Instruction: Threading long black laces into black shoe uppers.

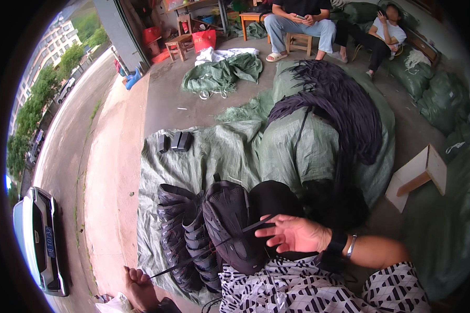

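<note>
A dark grey and black backpack (230, 219) lies on the green sheet just in front of me. Across it runs a narrow black strap (167, 271), stretched from lower left toward the right. My left hand (139, 288), low at the left, is closed on this strap. Above the pack's right side is my right hand (303, 235), palm showing and fingers apart; a wider stretch of strap reaches its fingers. Stacked dark backpacks (177, 224) lie directly left of the pack. To its right is a rounded black piece (271, 201), partly hidden by my right hand.
Green woven sheeting (209, 151) covers the floor, with small black blocks (180, 142) on it. A large green bale (303, 141) bears a heap of dark straps (344, 104). A white-and-brown open box (420, 175) stands right. Two people sit at the back. A car (39, 240) is outside left.
</note>
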